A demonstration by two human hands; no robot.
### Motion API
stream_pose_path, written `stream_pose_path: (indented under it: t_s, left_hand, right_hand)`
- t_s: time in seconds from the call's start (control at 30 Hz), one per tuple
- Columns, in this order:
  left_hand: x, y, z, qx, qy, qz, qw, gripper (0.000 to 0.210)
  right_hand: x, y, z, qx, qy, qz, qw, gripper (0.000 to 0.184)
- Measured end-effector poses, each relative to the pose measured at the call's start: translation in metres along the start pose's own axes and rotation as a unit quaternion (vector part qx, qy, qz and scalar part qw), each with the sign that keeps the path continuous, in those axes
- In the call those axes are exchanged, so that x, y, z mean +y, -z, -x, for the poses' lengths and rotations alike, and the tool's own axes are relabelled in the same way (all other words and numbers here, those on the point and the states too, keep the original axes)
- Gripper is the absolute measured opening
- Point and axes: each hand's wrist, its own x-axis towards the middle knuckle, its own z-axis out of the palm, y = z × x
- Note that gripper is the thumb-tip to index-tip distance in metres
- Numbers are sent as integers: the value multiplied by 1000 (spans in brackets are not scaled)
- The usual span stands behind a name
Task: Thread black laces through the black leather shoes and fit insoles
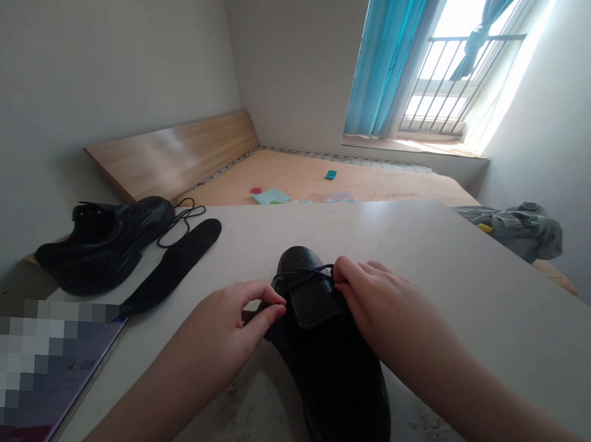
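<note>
A black leather shoe [346, 377] lies on the white table with its toe pointing away from me. Its tongue [313, 305] is folded forward, and a thin black shoelace [302, 272] crosses over the front. My left hand [242, 318] is at the shoe's left eyelet side, thumb and forefinger pinched together; what lies between the tips is too small to make out. On the opposite side, my right hand [366, 292] pinches the shoelace beside the right eyelets. Part of the right flap is hidden behind that hand.
A second black shoe [109, 239] with loose laces [190, 211] stands at the table's left, beside a black insole [177, 267]. A flat purple-white item [91, 362] lies at the near left corner. Behind the table [399, 237] is a wooden bed board [392, 183] with papers; grey clothing [520, 228] lies right.
</note>
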Motion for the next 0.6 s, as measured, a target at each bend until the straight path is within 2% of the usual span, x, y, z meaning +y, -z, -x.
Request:
stream_pose_path:
  t_s: [0.1, 0.2, 0.3, 0.4, 0.5, 0.53, 0.6]
  left_hand:
    - [2, 3, 1, 67, -50, 2, 996, 22]
    - [7, 8, 3, 156, -83, 19, 984, 21]
    - [12, 14, 6, 229, -135, 93, 959, 13]
    - [17, 20, 10, 270, -175, 190, 928, 6]
    - [29, 25, 15, 277, -195, 264, 903, 4]
    - [35, 28, 17, 278, -205, 274, 898, 4]
    - [48, 33, 19, 279, -216, 261, 899, 5]
  right_hand:
    - [1, -1, 2, 95, 48, -42, 993, 12]
    - [6, 8, 4, 145, 77, -181, 970, 8]
    - [11, 25, 9, 139, 119, -378, 908, 5]
    - [10, 42, 13, 152, 146, -486, 848, 6]
    - [3, 59, 11, 162, 150, -512, 830, 6]
    - [0, 64, 9, 147, 156, -515, 830, 6]
    - [-6, 75, 3, 79, 182, -521, 830, 7]
